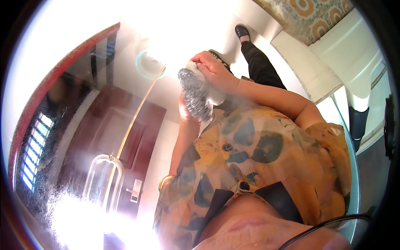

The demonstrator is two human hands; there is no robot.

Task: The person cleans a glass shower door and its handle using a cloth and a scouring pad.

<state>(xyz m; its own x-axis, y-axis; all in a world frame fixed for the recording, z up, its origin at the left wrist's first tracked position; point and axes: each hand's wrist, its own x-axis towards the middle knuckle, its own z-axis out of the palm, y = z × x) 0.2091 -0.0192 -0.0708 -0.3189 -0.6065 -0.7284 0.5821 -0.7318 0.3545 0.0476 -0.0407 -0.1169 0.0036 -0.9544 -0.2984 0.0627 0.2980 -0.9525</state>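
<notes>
In front of my chest, a shaggy silvery scouring pad (195, 93) and a whitish, sponge-like piece (215, 95) are pressed together between my hands. My right hand (215, 70) grips the whitish piece from above, its fingers curled over the upper end. From below and behind, my left hand (187, 111) supports the silvery pad. That pad covers most of the left fingers. I cannot tell exactly what material either piece is made of.
A clear U-shaped handle (120, 175) stands at lower left, beside a thin yellowish strip (139, 107). Behind is a dark red door (132, 140). A pale blue-green basin (140, 64) sits above. White fixtures (356, 75) and a glass edge (355, 190) lie at right. Glare washes out parts.
</notes>
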